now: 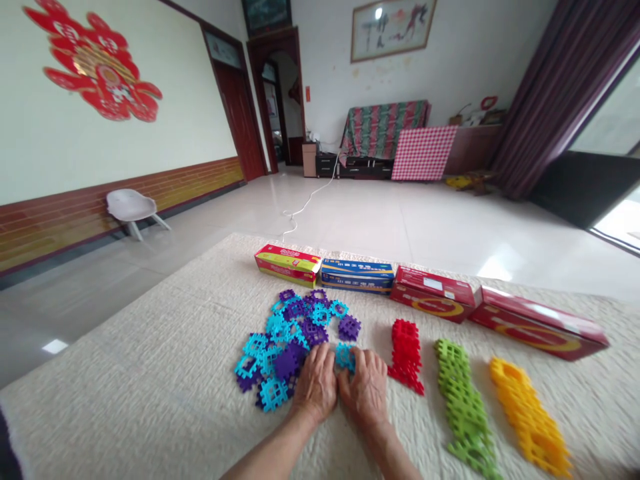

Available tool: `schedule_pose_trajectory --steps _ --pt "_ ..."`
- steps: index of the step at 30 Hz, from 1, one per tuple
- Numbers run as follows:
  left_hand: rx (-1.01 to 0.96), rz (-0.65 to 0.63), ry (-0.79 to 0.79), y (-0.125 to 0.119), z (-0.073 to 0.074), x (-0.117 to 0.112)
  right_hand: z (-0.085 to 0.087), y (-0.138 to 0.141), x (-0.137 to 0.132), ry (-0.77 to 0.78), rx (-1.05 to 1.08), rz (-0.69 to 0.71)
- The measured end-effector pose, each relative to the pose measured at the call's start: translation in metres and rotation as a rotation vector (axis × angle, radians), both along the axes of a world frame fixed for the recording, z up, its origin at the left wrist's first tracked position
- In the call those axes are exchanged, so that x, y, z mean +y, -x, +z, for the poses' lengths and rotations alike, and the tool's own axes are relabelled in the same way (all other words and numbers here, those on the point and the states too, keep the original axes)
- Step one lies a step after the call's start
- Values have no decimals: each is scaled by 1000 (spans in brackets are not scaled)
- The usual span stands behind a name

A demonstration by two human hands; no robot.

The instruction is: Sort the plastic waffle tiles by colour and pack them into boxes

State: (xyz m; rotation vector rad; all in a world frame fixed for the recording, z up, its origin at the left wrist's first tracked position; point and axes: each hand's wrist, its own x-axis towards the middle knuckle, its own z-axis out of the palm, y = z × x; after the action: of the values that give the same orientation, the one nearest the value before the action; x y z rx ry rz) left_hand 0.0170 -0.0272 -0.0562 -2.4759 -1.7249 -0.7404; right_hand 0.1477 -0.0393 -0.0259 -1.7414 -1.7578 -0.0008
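Note:
My left hand (316, 381) rests at the right edge of a loose heap of interlocking plastic pieces, its fingers curled down and the tips hidden. Close beside it, my right hand (367, 387) has its fingers bent onto a light-blue notched square piece (345, 357) that shows between the two hands. The heap mixes light-blue square frames (273, 393) with purple pieces (287, 362), lying flat and overlapping. A single purple piece (349, 327) lies apart, just beyond my hands. What my left fingers grip, if anything, is covered by the hand.
To the right lie rows of red pieces (406, 353), green pieces (465, 407) and yellow pieces (530, 417). Behind stand a red-and-yellow box (287, 265), a blue box (357, 276) and two dark-red boxes (434, 293), on a cream textured mat (150, 373).

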Motion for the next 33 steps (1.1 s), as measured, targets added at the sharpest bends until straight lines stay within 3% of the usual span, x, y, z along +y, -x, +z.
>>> schedule_pose_trajectory --steps 6,15,26,33 --pt "-30 2 21 0 -1 1 2 -1 1 13 26 28" --pt "36 -23 73 0 11 -2 -1 -3 2 10 84 71" --pt "-5 25 20 1 -8 1 -1 -6 -7 -42 115 156" --pt "-12 29 -6 0 -16 3 3 -7 -34 -16 76 164"
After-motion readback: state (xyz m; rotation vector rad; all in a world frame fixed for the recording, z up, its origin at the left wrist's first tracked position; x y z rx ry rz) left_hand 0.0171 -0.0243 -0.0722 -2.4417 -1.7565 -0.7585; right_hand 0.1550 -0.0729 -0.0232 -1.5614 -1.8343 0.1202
